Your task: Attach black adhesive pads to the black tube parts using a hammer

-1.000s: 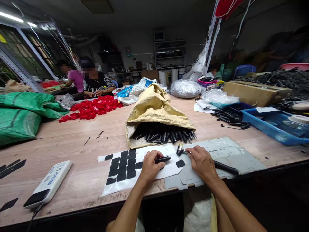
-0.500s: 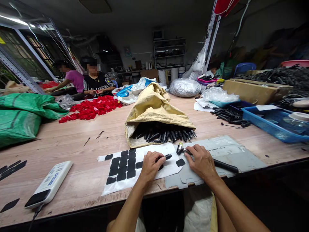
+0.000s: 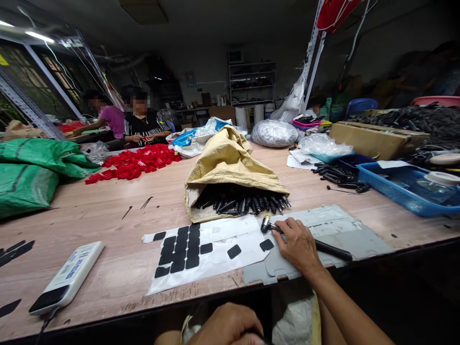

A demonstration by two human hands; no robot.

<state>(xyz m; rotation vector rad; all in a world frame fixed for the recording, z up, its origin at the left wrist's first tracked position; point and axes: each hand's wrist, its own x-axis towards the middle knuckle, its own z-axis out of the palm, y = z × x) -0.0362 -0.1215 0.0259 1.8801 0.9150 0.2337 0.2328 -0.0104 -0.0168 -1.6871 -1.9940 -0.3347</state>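
Low at the front, below the table edge, my left hand point(image 3: 230, 327) is closed around a slim black pen-like part point(image 3: 259, 338), mostly hidden by the fingers and the frame's edge. My right hand point(image 3: 297, 243) lies over a small hammer point(image 3: 332, 250), fingers curled on its shaft close to the head. The hammer rests on a grey board point(image 3: 336, 219). To its left lies a white backing sheet point(image 3: 215, 261) with rows of black rounded-square pieces point(image 3: 179, 249). Behind the sheet, a yellow woven sack point(image 3: 233, 163) lies with its mouth facing me, full of black pen-like parts point(image 3: 247, 203).
A white power bank point(image 3: 72, 275) with a cable sits at front left. Beyond are a green sack point(image 3: 32, 182), a red heap point(image 3: 136, 160) and two people point(image 3: 147, 127). On the right stand a blue tray point(image 3: 402, 191), loose black parts point(image 3: 338, 176) and a cardboard box point(image 3: 377, 139).
My left hand has moved from above the white sheet down and toward me, below the table edge, with the black part. My right hand stays on the hammer. The view has shifted slightly.
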